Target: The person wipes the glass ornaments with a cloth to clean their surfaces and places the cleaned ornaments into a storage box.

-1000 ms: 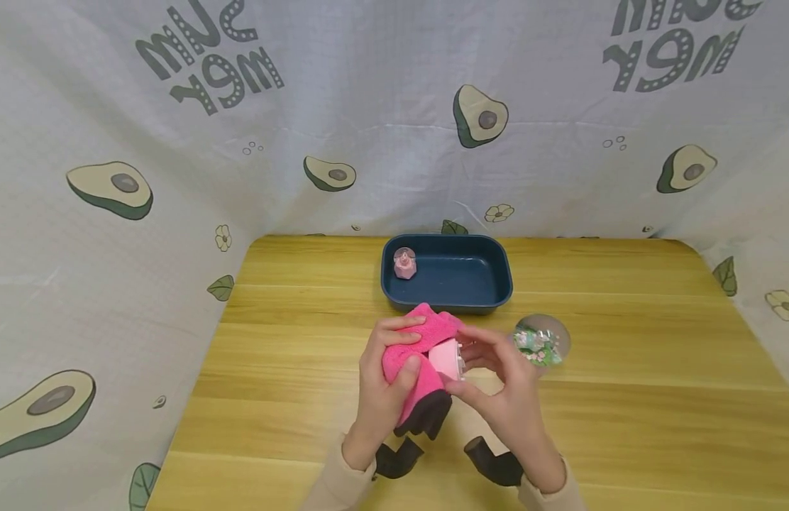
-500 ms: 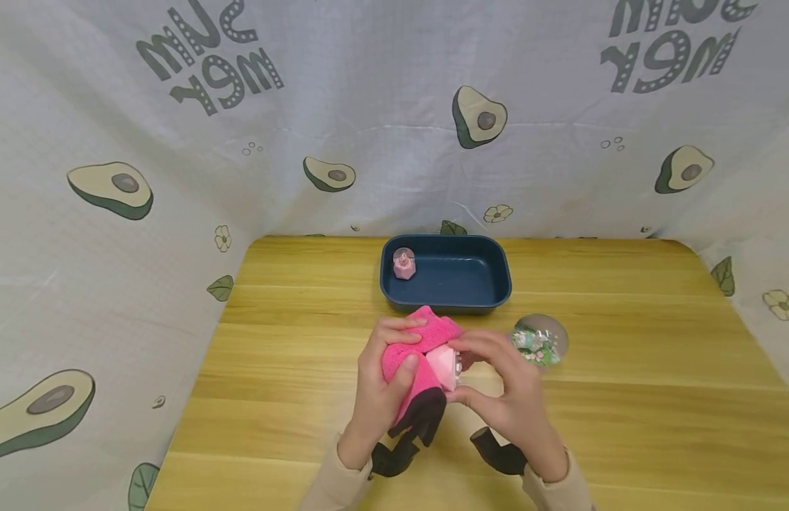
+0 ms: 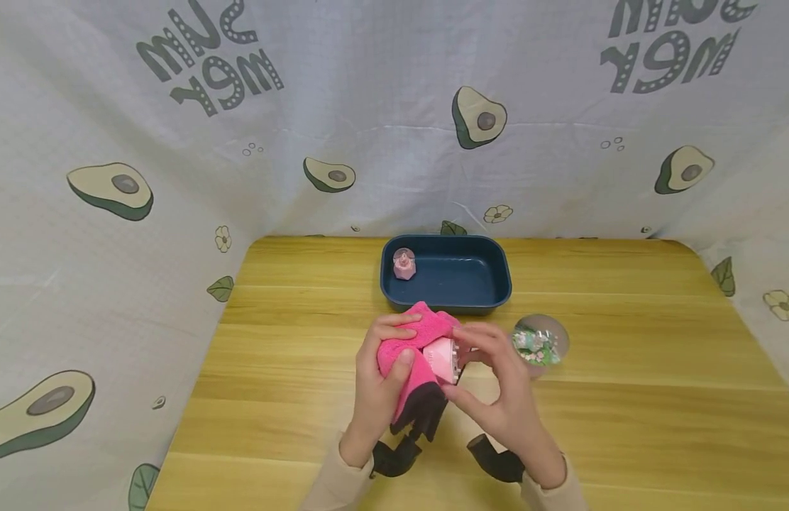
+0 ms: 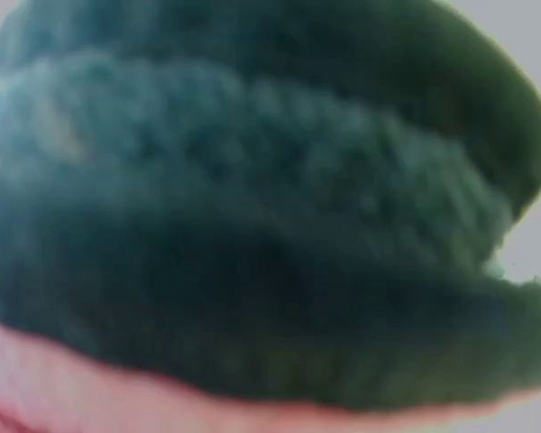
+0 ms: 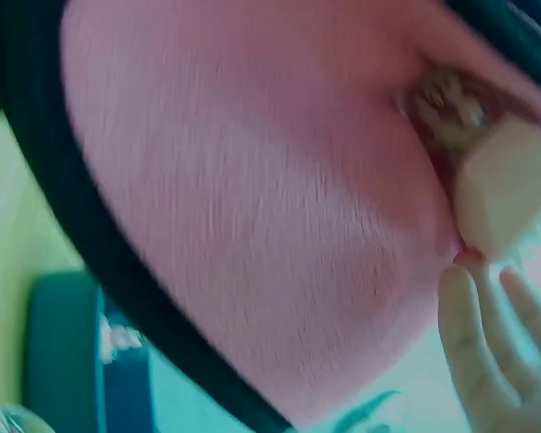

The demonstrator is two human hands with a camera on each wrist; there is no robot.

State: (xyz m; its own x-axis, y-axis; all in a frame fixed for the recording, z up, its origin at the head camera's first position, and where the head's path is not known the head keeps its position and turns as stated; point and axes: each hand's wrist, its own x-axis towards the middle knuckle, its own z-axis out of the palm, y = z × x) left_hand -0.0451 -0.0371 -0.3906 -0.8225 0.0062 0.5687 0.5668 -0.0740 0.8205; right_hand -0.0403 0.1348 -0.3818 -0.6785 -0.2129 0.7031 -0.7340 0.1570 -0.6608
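Note:
My left hand grips a bunched pink cloth with a dark lower part. The cloth is folded partly around a small light-pink faceted ornament, whose knobbly, clear-looking end points right. My right hand holds that ornament between thumb and fingers; the hand's curve hides part of the far end. Close folds of the cloth fill the left wrist view, where they look dark green. In the right wrist view the ornament appears pale at the right edge, near several fingertips.
A blue rectangular tray stands behind the hands, with a small pink ornament at its left end. Right of the hands lies a round, see-through piece with green and white decoration. All sit on a wooden table before a printed curtain.
The ornament has turned slightly in my fingers, and a faint marking now shows on its side. The cloth and left hand have shifted a little leftward.

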